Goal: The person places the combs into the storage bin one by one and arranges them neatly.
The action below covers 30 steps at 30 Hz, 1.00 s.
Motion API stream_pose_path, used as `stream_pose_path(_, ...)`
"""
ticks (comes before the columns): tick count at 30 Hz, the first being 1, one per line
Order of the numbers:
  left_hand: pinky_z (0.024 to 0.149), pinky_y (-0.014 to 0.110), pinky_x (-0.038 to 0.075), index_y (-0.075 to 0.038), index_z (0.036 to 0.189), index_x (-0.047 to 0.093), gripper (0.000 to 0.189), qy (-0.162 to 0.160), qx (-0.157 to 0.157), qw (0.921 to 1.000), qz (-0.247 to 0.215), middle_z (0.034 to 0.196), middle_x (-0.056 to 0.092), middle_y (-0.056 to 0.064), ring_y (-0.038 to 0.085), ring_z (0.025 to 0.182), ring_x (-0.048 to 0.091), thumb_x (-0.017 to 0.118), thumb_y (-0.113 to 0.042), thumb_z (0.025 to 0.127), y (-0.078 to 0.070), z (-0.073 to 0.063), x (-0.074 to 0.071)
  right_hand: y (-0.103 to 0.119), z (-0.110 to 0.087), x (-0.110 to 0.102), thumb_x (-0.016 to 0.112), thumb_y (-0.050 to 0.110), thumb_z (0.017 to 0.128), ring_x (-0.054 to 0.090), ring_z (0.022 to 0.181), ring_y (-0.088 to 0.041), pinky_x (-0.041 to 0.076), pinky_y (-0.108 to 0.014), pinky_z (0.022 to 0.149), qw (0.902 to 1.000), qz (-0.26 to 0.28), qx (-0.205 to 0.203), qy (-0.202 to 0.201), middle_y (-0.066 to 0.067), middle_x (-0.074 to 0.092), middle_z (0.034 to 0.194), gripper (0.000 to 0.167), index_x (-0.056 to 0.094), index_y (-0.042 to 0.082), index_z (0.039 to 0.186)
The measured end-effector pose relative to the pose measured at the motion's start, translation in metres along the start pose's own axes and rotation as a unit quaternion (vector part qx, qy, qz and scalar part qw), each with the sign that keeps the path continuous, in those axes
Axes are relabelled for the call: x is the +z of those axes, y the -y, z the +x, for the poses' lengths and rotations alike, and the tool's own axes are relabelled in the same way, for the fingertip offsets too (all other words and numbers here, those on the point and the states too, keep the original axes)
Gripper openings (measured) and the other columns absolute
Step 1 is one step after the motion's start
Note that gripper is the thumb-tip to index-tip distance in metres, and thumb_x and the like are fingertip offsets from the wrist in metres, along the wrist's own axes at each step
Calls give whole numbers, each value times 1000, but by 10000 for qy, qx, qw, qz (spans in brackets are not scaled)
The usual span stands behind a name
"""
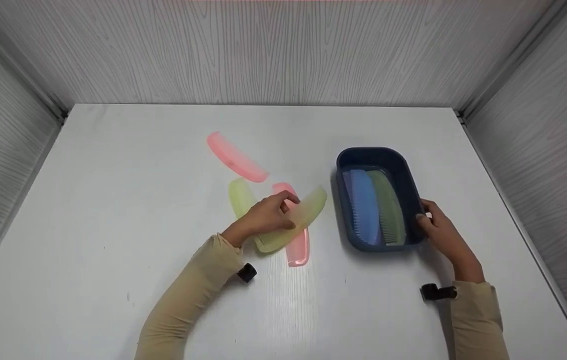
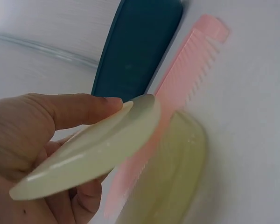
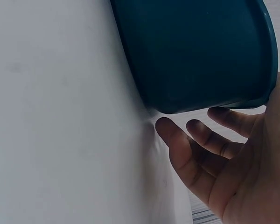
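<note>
My left hand (image 1: 268, 215) pinches a pale yellow-green comb (image 1: 311, 207) between thumb and fingers; in the left wrist view this comb (image 2: 88, 158) is tilted above the table. Below it lie another yellow-green comb (image 1: 240, 192), partly hidden by the hand, and a pink comb (image 1: 299, 252). My right hand (image 1: 446, 235) holds the right side of a dark blue container (image 1: 413, 185), thumb at the rim and fingers outside. Inside the container lie a blue comb (image 1: 365, 205) and a green comb (image 1: 387, 210), with a purple edge showing beside the blue one.
A second pink comb (image 1: 235, 157) lies farther back on the white table (image 1: 128, 200). Wood-grain panels (image 1: 263, 55) rise behind the table and along both sides.
</note>
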<state>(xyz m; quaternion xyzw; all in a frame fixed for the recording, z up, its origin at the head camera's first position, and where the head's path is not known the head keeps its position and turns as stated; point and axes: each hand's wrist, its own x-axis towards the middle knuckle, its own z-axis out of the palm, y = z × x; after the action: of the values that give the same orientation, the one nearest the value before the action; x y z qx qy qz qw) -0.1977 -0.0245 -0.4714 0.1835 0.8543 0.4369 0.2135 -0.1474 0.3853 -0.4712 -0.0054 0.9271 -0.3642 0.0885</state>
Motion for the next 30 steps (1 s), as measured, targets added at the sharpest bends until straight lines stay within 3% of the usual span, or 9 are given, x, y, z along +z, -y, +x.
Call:
stream_pose_path(4,66,25,42,-12,125,55,49,-153,130,9989,-431,91,57,5,14,72,51,71,-11,78,1,1,-1,-1,-2,-1,32,30,103,50,109,-30,44,-23,78,10000,60,30,56,-23,44,139,53,26,3,149)
stream_pose_path(12,63,23,43,-7,127,53,51,-480,545,9873,-1413,88,50,1,11,67,48,71,-6,79,-7,8,-5,-3,-2,-1,31,29,103,51,113,-34,42,-39,89,10000,-23,30,21,-26,46,135,52,25,4,148)
stream_pose_path(16,64,23,44,-7,128,51,52,-589,623,9783,-1887,88,51,1,11,68,48,70,-6,80,-14,13,-5,-2,-1,-1,31,29,103,50,112,-33,42,-40,91,10000,-41,14,17,-26,46,134,51,26,3,147)
stream_pose_path(26,67,22,48,-8,128,50,53,-694,587,9673,-2367,85,54,1,10,58,57,72,-10,79,-48,31,2,-1,-1,0,32,28,103,51,103,-31,43,-31,79,10000,-14,-56,11,-25,48,131,50,27,4,147)
stream_pose_path(30,68,23,49,-10,128,49,52,-622,540,9652,-2480,86,55,2,11,64,59,72,-12,81,-64,38,6,-1,-2,1,33,27,103,51,99,-27,43,-28,75,10000,22,-92,-18,-24,48,129,49,28,4,146)
